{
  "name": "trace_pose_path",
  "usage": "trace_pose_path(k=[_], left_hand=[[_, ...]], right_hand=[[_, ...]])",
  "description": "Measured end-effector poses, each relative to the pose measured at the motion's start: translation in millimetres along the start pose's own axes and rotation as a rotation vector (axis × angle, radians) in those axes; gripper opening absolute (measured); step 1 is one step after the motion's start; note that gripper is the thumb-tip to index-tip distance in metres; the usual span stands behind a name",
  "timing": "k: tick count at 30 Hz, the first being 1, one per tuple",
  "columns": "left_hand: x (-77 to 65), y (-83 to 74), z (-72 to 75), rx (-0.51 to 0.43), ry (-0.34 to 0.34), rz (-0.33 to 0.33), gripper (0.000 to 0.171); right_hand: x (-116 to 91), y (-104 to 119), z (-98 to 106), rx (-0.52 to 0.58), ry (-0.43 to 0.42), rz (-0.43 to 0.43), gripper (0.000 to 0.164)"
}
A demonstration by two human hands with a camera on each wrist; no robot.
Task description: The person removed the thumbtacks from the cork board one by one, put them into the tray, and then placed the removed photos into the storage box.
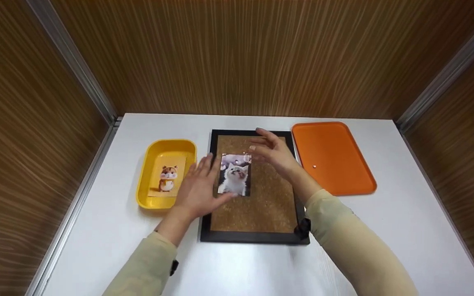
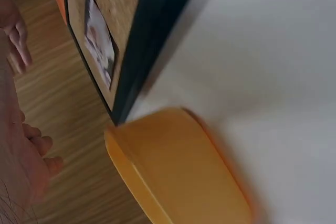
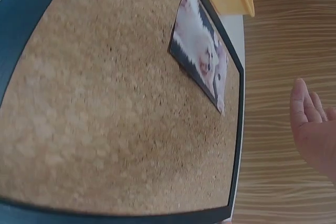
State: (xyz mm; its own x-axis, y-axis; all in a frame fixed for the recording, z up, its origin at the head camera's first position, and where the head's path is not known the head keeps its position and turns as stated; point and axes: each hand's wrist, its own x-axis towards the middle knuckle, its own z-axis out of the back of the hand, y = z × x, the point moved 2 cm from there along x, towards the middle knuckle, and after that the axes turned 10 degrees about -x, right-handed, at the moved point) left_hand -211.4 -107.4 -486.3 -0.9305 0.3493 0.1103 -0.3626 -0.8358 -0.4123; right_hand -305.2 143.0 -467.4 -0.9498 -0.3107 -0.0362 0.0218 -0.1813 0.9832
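A photo of a white kitten [image 1: 234, 181] lies on the left half of a black-framed cork board [image 1: 272, 205]; a small shiny spot shows near its top edge. My left hand [image 1: 199, 188] hovers with fingers spread between a yellow tray [image 1: 141, 193] and the photo, its thumb overlapping the photo's lower edge in the head view. Over the upper part of the board is my right hand [image 1: 276, 155], fingers loosely extended and holding nothing. In the right wrist view the photo [image 3: 199, 45] has a lower corner lifted slightly off the cork [image 3: 115, 103].
Inside the yellow tray lies a hamster picture [image 1: 168, 179]. An orange tray [image 1: 335, 152] to the right of the board carries one tiny white piece [image 1: 314, 166]. Wood-grain panels [image 1: 237, 57] enclose the white table [image 1: 401, 230] at the back and both sides.
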Motion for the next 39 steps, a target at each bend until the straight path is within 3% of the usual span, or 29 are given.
trace_pose_path(k=[4,10,20,31,39], left_hand=[[5.4,-15.9,-12.6,-0.033,0.006,-0.022,0.112],[10.7,-25.4,-31.1,-0.072,0.045,0.018,0.111],[9.5,-17.1,-61.0,-0.076,0.065,0.060,0.109],[7.5,-11.0,-83.2,-0.041,0.103,0.109,0.111],[-5.3,-10.3,-94.0,0.036,0.114,0.032,0.103]], right_hand=[[-0.9,-2.3,6.1,-0.065,-0.029,0.015,0.070],[1.3,-2.9,12.9,-0.156,-0.054,0.069,0.062],[4.6,-10.9,23.1,-0.302,-0.092,0.124,0.052],[11.3,-28.1,18.3,-0.293,-0.120,0.123,0.052],[11.1,-32.4,10.7,-0.282,-0.105,0.101,0.054]])
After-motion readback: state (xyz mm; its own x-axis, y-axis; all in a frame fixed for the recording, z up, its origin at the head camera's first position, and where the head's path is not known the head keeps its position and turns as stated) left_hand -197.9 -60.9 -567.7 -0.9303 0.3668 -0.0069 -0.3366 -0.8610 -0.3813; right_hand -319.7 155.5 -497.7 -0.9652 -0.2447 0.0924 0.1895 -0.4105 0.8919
